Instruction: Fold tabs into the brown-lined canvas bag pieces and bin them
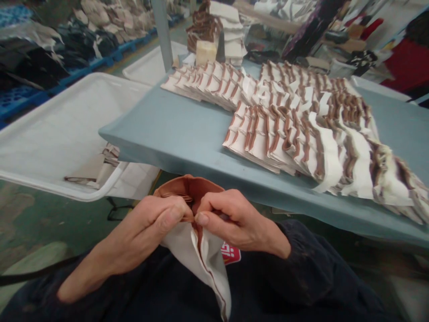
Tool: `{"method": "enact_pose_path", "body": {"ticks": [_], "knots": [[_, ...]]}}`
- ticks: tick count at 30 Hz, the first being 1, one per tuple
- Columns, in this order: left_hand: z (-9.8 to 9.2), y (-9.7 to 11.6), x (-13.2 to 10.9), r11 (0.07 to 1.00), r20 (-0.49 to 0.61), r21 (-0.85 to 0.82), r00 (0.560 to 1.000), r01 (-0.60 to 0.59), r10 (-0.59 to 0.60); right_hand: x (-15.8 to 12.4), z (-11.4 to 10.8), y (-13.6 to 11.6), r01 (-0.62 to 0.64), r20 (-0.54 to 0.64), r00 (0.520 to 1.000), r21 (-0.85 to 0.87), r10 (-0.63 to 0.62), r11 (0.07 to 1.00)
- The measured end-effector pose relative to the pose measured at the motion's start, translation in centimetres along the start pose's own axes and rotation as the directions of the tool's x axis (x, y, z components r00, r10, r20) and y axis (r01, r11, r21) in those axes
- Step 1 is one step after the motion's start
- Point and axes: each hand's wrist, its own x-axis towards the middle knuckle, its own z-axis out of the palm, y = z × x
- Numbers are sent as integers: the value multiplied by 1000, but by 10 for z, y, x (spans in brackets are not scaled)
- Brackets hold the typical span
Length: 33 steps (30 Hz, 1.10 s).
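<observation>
Close to my body I hold a sewn fabric piece (201,273), off-white outside with a rust-brown inner side or band that curves up behind my fingers. A seam with a thin dark edge runs down its front, and its lower end hangs in a point over my dark clothing. My left hand (161,219) is closed on the brown edge, thumb on top. Right beside it, my right hand (231,219) pinches the same edge with thumb and bent forefinger. The fingertips of both hands nearly meet at the seam. What lies inside the folds is hidden.
A blue-grey table (174,129) stands ahead, bearing rows of stacked off-white and brown fabric pieces (278,138) with white strips. To the left is a white plastic bin (60,129) with some fabric pieces in it. A grey post (163,36) rises behind. A person in red (410,62) is at far right.
</observation>
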Motion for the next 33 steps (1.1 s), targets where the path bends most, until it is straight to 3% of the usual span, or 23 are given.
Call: {"method": "enact_pose_path", "body": {"ticks": [3,5,9,12,16,19,25,28,31,33], "knots": [[1,-2,2,997,85,9,994,-75,74,-2,0,8,252,5,966,-265,-260,931],[4,-5,1,975,59,137,984,-177,170,-3,2,12,292,10,952,-331,-307,897],[11,-12,-4,816,-75,466,903,-343,423,-3,4,14,140,-3,990,-166,-143,976],[14,-13,-7,778,-139,522,866,-348,481,-1,5,13,-54,20,998,75,53,996],[14,-8,-8,790,-168,506,860,-345,483,1,5,6,-286,201,952,326,230,901],[14,-4,-8,806,-165,471,861,-359,480,4,1,-2,-316,248,941,390,232,865],[16,-3,-7,843,-180,387,866,-374,467,8,-6,-10,-336,335,914,317,226,887],[16,-4,-7,874,-167,315,885,-369,434,7,-2,-11,-221,243,956,226,165,949],[18,-6,-4,913,-233,228,892,-337,387,6,5,-14,-102,92,991,95,94,990],[22,-10,-1,958,-270,35,920,-285,284,5,11,-14,-84,40,996,130,79,988]]}}
